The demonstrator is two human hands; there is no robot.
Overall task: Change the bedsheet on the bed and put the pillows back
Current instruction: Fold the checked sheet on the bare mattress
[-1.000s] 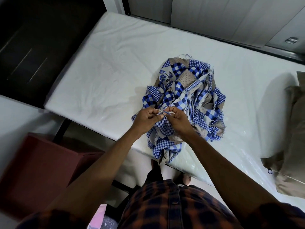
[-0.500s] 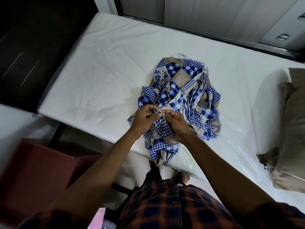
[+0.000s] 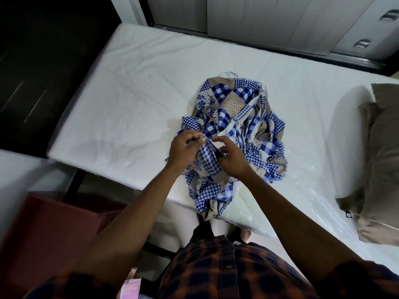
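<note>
Left hand (image 3: 183,148) and right hand (image 3: 232,157) pinch the bunched bedsheet (image 3: 237,130) at the bed's (image 3: 129,108) near edge. A pillow (image 3: 384,160) lies at the right edge. A red box (image 3: 47,229) stands beside the near-left corner.

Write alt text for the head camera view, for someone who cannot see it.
Seen from above, a person's left hand and right hand pinch an edge of a bunched blue-checked bedsheet lying on a bare white mattress. A tan pillow lies at the right edge of the view.

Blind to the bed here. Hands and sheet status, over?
Grip: left hand and right hand pinch checked sheet edge. Sheet bunched on mattress, not spread. Only pillow nearby, not touching.
</note>
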